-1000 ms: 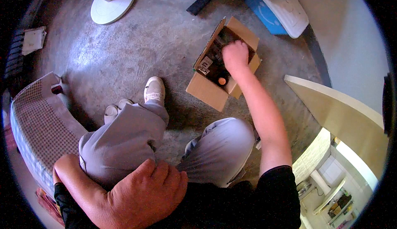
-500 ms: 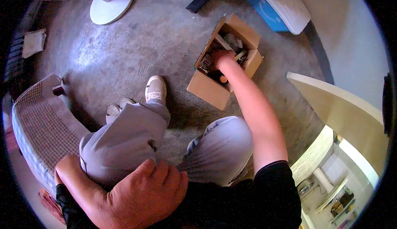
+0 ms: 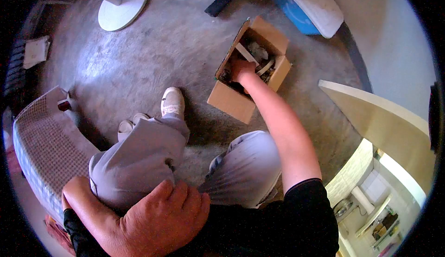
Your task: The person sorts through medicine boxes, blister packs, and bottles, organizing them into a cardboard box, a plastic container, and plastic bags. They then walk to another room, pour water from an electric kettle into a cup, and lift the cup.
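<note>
Down inside an open cardboard box (image 3: 230, 102) on the floor is my right hand (image 3: 242, 70). Its fingers are hidden among the contents, so any hold is unclear. Beside the hand lies a pale flat strip (image 3: 246, 54), and a curved light-coloured piece (image 3: 265, 67) is to its right. Crumpled clear plastic (image 3: 257, 51) sits farther back in the box. Over my lap rests my left hand (image 3: 167, 217), its fingers curled under and their tips out of sight; nothing shows in it.
A round white stand base (image 3: 123, 9) with a cable stands at the far left. Behind the box is a blue container (image 3: 296, 13) by the wall. A pale panel edge (image 3: 375, 101) juts in at right. A cloth-covered seat (image 3: 55, 136) and slippers (image 3: 125, 127) are at left.
My right hand has shifted slightly left within the box, and the pale strip beside it lies at a different spot. My left hand stays put. The whole view has moved a little.
</note>
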